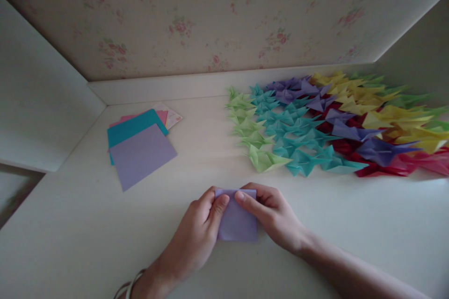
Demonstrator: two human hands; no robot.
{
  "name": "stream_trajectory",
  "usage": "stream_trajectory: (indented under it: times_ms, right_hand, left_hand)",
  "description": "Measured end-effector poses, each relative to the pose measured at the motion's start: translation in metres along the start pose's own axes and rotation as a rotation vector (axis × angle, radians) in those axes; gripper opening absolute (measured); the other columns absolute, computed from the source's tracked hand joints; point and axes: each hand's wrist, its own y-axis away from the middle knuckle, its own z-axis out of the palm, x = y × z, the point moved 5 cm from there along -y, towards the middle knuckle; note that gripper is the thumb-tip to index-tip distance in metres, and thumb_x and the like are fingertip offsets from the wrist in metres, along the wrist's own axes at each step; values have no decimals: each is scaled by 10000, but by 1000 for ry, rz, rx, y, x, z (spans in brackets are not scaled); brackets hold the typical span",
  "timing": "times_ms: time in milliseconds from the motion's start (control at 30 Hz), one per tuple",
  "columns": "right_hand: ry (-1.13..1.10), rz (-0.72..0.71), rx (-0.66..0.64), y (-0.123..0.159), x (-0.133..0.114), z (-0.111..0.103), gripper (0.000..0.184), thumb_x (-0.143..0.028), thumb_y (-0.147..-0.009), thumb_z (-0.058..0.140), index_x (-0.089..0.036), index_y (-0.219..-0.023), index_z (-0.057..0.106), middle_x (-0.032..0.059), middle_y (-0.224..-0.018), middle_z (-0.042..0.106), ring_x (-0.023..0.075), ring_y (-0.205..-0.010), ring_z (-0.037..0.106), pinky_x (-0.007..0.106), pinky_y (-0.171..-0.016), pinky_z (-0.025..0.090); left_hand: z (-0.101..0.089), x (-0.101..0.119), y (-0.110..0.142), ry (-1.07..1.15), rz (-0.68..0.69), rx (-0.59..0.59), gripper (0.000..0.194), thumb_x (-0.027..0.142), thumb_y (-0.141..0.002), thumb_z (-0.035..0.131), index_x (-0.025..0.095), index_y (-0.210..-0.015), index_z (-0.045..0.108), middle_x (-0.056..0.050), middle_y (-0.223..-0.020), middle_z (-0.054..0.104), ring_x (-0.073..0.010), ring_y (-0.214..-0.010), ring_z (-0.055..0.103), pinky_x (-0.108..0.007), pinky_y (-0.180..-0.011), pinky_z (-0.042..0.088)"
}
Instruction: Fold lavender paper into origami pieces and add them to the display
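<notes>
A small square of folded purple origami paper [238,224] is held between both hands near the front of the white table. My left hand [201,226] grips its left edge, thumb on the near face and fingers behind. With its thumb pressed close to the top edge, my right hand [275,215] pinches the upper right part, fingers curled behind the paper. Both thumbs point toward each other along the top. The fingertips behind the sheet are hidden.
Loose sheets lie at the left: a purple sheet [143,156] over a teal sheet [135,126], with pink ones beneath. Rows of folded paper cranes in green, teal [303,161], purple, red and yellow [396,117] fill the right side. Behind stands a flowered wall [196,51].
</notes>
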Motion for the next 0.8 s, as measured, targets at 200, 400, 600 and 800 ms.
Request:
stream_trajectory:
  times_ms: [200,400,600,800]
  right_hand:
    - [-22,5,69,-1,-1,-4,440,-572,-865,613,-160,-716,580,-28,-630,436,98,-556,368,217,-480,280]
    - [-36,-28,145,-1,-7,-6,440,-582,-832,639,-161,-711,596,-23,-633,458,105,-562,383,219,-489,313]
    - [11,-69,106,-3,-10,-9,382,-522,-838,653,-149,-756,674,-5,-656,533,121,-604,450,226,-527,358]
    - [202,-133,50,-3,-10,-8,338,-447,-928,576,-150,-853,719,30,-753,640,145,-678,532,238,-590,406]
  left_hand:
    - [0,0,0,97,-51,-19,383,553,-956,448,227,-755,466,77,-580,402,-115,-492,425,-217,-447,314]
    - [8,-1,3,119,-99,-85,393,548,-988,364,218,-844,522,64,-554,471,-121,-472,462,-219,-449,347]
    - [5,3,2,-11,-12,-83,387,503,-993,395,217,-751,491,63,-584,411,-124,-535,411,-236,-482,291]
    - [8,11,2,-144,65,-72,314,411,-1011,398,222,-791,519,34,-638,526,-150,-588,518,-258,-554,346]
